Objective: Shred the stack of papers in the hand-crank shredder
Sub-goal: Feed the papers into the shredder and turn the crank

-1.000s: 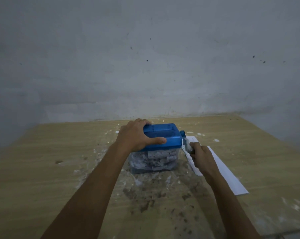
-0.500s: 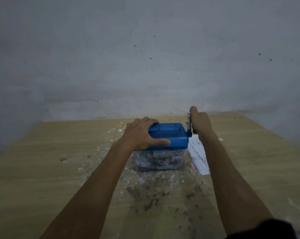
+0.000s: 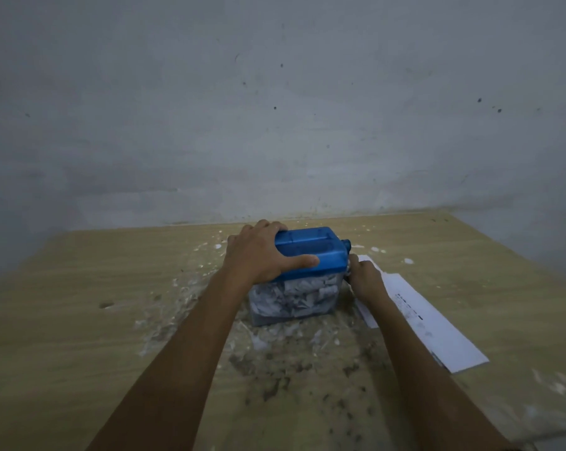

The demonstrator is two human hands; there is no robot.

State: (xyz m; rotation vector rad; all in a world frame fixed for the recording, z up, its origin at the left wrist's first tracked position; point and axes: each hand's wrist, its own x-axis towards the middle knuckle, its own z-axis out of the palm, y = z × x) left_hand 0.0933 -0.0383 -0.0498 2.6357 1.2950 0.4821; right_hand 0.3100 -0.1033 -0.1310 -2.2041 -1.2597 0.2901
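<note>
Both grips hold: left hand [image 3: 262, 255] clamps the shredder [image 3: 310, 252], right hand [image 3: 364, 278] has cranked the handle [image 3: 349, 271] down from the top.

Nothing readable here tbh. The white paper [image 3: 428, 315] lying at the right has some dark printed marks on it, but they're way too small and blurry to read.

The shredder's lid [image 3: 310, 252] is glossy blue plastic over a clear plastic bin [image 3: 291, 299] of crumpled paper. The worktop [image 3: 79, 320] looks like matt wood-grain laminate, dusty and littered. The sheet [image 3: 431, 320] is smooth white paper; the wall [image 3: 275, 109] is rough matt plaster.
</note>
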